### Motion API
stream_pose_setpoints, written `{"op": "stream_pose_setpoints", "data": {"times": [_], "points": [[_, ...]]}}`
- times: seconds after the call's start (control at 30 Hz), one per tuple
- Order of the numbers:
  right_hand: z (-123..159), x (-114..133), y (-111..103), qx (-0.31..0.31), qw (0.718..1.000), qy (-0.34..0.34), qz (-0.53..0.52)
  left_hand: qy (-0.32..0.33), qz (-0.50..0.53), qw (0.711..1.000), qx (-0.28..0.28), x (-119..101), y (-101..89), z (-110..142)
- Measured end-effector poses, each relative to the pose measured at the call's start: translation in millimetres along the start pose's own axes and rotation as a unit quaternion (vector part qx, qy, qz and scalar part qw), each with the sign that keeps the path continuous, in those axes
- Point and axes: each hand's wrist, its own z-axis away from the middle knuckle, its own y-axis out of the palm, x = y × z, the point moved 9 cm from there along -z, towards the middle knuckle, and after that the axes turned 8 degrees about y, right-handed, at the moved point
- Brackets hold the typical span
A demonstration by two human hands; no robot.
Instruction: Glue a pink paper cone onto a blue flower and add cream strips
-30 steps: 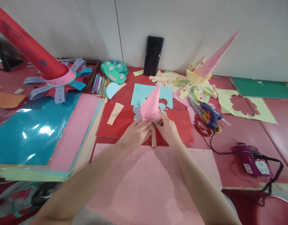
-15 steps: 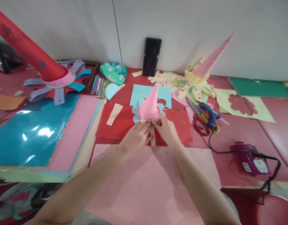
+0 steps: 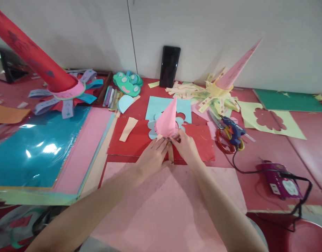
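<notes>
A pink paper cone (image 3: 167,119) stands on a light-blue flower-shaped paper base (image 3: 152,134). Just in front of it lies a peach paper strip (image 3: 171,155), its upper end covered by my fingers. My left hand (image 3: 156,154) is bent over the strip, fingertips together at the cone's foot and thumb lower down against the strip. From the right, my right hand (image 3: 185,144) pinches at the strip's upper end, its fingertips meeting the left ones. Underneath is a red sheet (image 3: 200,141), with another peach strip (image 3: 128,129) to the left.
A glue gun (image 3: 235,131) and scissors (image 3: 225,141) lie right, wired near a purple power box (image 3: 280,180). A phone (image 3: 170,66) leans on the wall. Finished cone crafts stand left and right, red (image 3: 45,59) and pink (image 3: 236,70). Pink paper (image 3: 161,203) covers the front.
The hands stay at the cone's foot with fingertips still together. My left thumb has shifted slightly lower along the strip. The view has tilted a little.
</notes>
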Motion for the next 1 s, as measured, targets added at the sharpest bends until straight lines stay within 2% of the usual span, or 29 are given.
{"op": "stream_pose_setpoints", "data": {"times": [0.3, 1.0], "points": [[1.6, -0.1, 0.7, 0.002, 1.0, 0.0, -0.002, -0.012, 0.005, 1.0, -0.014, 0.4, -0.8, 0.8], [0.3, -0.3, 0.3, 0.002, 1.0, 0.004, 0.0, 0.007, 0.003, 0.999, -0.044, 5.6, 2.6, 4.9]]}}
